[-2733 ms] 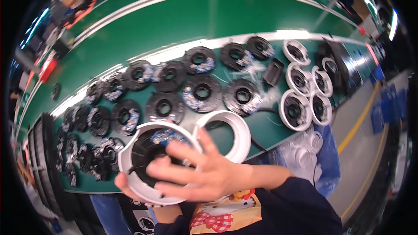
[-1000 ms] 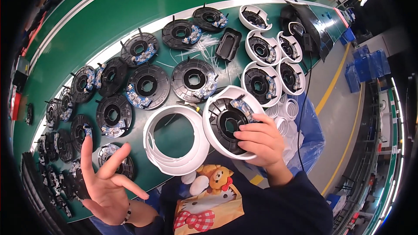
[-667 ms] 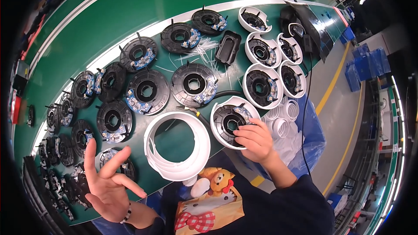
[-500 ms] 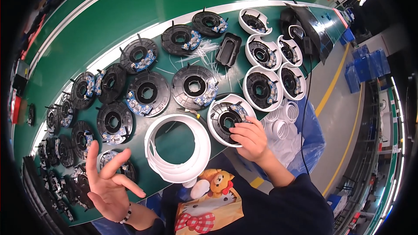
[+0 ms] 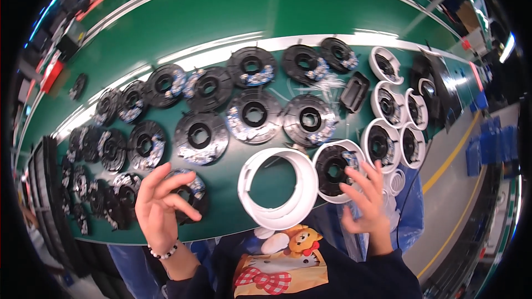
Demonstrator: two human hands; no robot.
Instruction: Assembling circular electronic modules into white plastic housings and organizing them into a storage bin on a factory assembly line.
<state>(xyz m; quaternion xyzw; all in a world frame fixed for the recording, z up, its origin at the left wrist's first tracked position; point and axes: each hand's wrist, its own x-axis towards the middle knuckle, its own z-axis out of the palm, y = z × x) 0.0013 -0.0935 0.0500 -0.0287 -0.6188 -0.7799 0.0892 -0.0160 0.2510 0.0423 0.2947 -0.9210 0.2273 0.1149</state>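
Since half a second ago, the right hand has lifted off the white cup with the black disc in it. Now it floats just over the cup's near side. Its fingers are spread and loose, and they hold nothing. The cup sits on the green bench, close to the near edge and toward the right end.

Just left of the cup lies an empty white ring, also by the near edge. The two almost touch.

The left hand has come in over a black disc near the near edge, on the left side. Its fingers are curled a little, but they grip nothing. I cannot tell if the tips touch the disc.

More black discs lie in rows across the middle of the bench. More filled white cups stand in a bunch at the right end.

To do this part well, I think the left hand should take the disc by its rim, lift it flat, and keep clear of the small bits on top. The right hand could hold the ring steady so it does not slide off the near edge.
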